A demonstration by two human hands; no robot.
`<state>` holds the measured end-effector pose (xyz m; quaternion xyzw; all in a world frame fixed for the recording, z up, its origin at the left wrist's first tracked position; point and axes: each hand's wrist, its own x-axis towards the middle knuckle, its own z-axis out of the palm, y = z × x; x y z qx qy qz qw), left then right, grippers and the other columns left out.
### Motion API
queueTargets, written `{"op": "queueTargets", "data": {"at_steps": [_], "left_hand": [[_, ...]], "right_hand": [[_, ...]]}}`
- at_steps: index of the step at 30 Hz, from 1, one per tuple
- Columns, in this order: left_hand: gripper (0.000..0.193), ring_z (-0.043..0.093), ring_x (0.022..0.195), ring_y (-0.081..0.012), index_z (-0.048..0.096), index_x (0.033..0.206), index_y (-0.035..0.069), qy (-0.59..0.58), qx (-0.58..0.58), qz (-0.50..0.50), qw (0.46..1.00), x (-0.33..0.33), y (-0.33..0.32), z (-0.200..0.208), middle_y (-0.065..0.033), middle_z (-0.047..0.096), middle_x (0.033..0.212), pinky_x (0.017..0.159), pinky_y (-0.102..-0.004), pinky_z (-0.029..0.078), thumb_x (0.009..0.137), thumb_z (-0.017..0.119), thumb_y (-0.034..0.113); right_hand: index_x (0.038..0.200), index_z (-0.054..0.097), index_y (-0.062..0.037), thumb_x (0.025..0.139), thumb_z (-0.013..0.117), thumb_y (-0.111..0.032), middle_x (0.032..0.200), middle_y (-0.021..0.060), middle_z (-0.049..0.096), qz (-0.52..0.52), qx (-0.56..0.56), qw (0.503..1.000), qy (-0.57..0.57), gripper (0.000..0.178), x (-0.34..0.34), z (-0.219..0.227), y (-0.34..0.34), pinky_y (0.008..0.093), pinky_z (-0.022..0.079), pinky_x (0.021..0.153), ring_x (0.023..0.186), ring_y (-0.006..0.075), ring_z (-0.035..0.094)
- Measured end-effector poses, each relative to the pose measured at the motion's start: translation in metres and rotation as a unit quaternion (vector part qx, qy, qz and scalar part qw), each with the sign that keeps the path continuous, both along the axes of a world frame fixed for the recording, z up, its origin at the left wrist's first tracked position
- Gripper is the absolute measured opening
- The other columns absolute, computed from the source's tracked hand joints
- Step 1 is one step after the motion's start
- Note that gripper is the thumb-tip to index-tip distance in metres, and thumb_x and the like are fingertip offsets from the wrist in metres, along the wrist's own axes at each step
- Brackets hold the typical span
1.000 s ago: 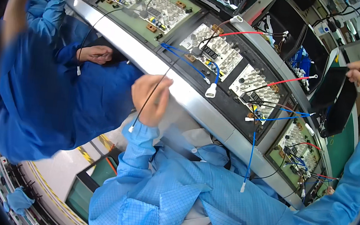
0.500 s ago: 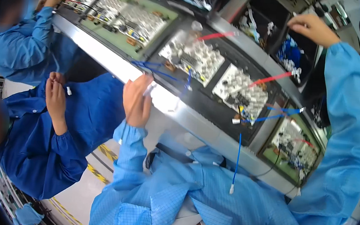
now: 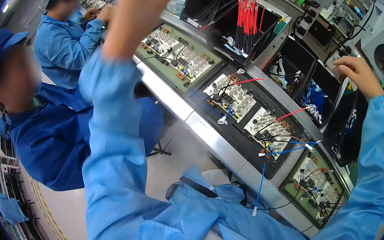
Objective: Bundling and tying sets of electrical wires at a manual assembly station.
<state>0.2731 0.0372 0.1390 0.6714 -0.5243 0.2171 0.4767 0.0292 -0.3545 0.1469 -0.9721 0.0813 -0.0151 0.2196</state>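
Note:
My left hand is raised high at the upper left, blurred, with its fingertips partly cut off by the top edge. What it may hold does not show. At the upper right, my right hand hovers above a black bin of blue wires, thumb and fingers apart, nothing visible in them. Between my arms, two white circuit boards lie in a black carrier, with red wires and blue leads with white connectors on them. One blue wire extends past the bench edge towards me.
A silver rail runs along the bench front. Green carriers with boards stand left and right. Behind is a black bin with red wires. Two co-workers in blue sit at the left, the nearer in a dark blue sleeve.
My left hand has swung up from the bench's front edge to the top left. My right hand stays raised near the bins, its fingers now apart. The view has shifted.

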Motion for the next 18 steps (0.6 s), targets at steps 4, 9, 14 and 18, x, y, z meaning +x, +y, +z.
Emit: {"op": "queueTargets", "data": {"at_steps": [4, 9, 14, 18], "left_hand": [[0.022, 0.067, 0.075, -0.0234, 0.065, 0.104, 0.001, -0.052, 0.295, 0.128, 0.945, 0.173, -0.097, -0.054, -0.0155, 0.069, 0.088, 0.067, -0.0358, 0.053, 0.085, 0.060, 0.013], [0.023, 0.064, 0.084, -0.0368, 0.070, 0.096, 0.007, -0.224, 0.512, 0.163, 0.813, 0.306, -0.114, -0.172, -0.0187, 0.068, 0.087, 0.077, -0.0424, 0.051, 0.078, 0.057, 0.015], [0.029, 0.061, 0.095, -0.0416, 0.068, 0.098, 0.002, -0.119, 0.506, 0.100, 0.848, 0.369, -0.170, -0.217, -0.0244, 0.066, 0.094, 0.080, -0.0467, 0.048, 0.083, 0.058, 0.025], [0.036, 0.059, 0.101, -0.0423, 0.067, 0.098, -0.001, -0.044, 0.462, 0.094, 0.881, 0.419, -0.169, -0.253, -0.0281, 0.063, 0.099, 0.084, -0.0470, 0.048, 0.088, 0.050, 0.030]], "right_hand": [[0.100, 0.065, 0.0000, 0.088, 0.057, -0.011, 0.092, 0.0072, 0.066, -0.027, -0.059, 0.998, -0.005, 0.018, -0.032, 0.033, 0.049, 0.0287, 0.047, 0.079, 0.088, 0.0165, 0.061], [0.103, 0.064, 0.0004, 0.088, 0.055, -0.006, 0.094, 0.0113, 0.064, 0.027, -0.160, 0.987, -0.009, 0.018, -0.079, 0.051, 0.081, 0.0296, 0.048, 0.078, 0.086, 0.0220, 0.063], [0.106, 0.064, -0.0014, 0.090, 0.056, -0.008, 0.095, 0.0120, 0.065, -0.025, -0.160, 0.987, -0.007, 0.019, -0.119, 0.053, 0.110, 0.0297, 0.048, 0.080, 0.089, 0.0204, 0.064], [0.108, 0.068, -0.0064, 0.091, 0.059, -0.012, 0.096, 0.0112, 0.069, 0.007, -0.201, 0.979, -0.013, 0.020, -0.125, 0.058, 0.134, 0.0286, 0.049, 0.075, 0.086, 0.0176, 0.065]]}}
